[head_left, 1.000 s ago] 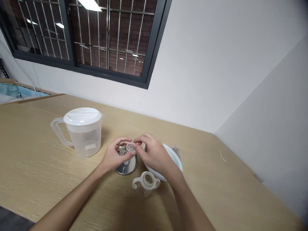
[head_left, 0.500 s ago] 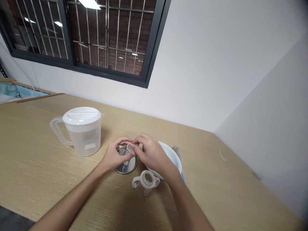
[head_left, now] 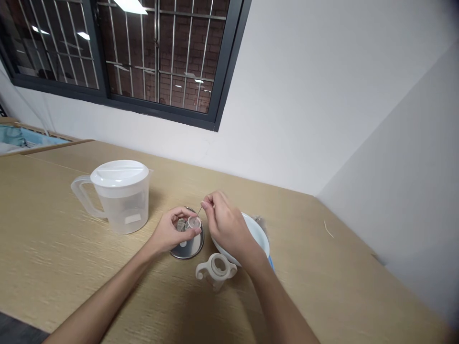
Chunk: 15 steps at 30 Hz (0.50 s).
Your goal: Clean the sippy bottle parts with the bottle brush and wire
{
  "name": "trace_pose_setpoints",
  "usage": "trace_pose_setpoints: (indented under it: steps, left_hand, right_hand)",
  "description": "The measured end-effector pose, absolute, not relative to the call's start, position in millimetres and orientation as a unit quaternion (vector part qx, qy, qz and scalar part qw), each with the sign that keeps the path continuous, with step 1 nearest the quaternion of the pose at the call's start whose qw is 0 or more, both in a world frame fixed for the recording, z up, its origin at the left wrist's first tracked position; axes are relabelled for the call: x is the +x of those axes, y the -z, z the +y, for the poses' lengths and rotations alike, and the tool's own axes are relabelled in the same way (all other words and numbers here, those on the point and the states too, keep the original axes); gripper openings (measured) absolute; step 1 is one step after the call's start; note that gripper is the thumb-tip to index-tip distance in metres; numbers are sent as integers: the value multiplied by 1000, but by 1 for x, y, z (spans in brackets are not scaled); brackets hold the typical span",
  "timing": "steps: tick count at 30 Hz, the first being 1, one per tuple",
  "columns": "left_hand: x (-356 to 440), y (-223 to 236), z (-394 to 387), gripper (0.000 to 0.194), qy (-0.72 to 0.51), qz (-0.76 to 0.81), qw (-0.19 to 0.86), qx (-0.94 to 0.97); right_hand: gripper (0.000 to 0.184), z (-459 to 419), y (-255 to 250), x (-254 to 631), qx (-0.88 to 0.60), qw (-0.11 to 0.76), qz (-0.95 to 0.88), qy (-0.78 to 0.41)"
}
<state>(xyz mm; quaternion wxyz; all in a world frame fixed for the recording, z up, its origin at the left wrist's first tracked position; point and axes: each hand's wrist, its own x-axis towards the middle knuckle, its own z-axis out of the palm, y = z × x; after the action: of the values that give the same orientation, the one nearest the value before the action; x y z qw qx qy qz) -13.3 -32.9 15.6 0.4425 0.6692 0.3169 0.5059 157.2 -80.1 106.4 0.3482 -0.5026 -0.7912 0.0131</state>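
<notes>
Head view: the left hand point(head_left: 170, 232) curls round a small clear cup point(head_left: 194, 222), thumb on its near side and fingers on its far side; the right hand point(head_left: 229, 227) pinches the upper end of a thin dark rod point(head_left: 198, 210) between thumb and forefinger, up and to the right of the left fingertips; the rod slants down from that pinch to the cup's mouth, though whether its lower end touches anything inside is too small to tell. Half a second ago the right fingertips were close at the cup's rim; they have now risen away, baring the rod between the hands; so the left hand alone appears to steady the cup, while the right controls the rod. Under the left fingertips lies a shiny round plate point(head_left: 193, 246); the white bowl point(head_left: 258, 235) sits partly behind the right hand; a two-armed holder point(head_left: 216, 268) stands left of the right wrist; the lidded pitcher point(head_left: 124, 198) stands beyond the left hand, to its left.
</notes>
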Motion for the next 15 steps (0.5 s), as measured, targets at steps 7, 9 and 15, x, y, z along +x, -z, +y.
trace_pose_setpoints:
  steps: [7,9,15]
  left_hand:
    - [-12,-18,-34,31,-510,320,430,672]
    - [-12,-19,-35,31,-513,316,437,667]
    - [-12,-21,-37,29,-508,324,429,673]
  right_hand:
    - [15,-81,-113,166,-514,381,-768,23]
    - [15,-82,-115,169,-512,388,-766,23]
    - [15,-84,-120,174,-506,414,-756,29]
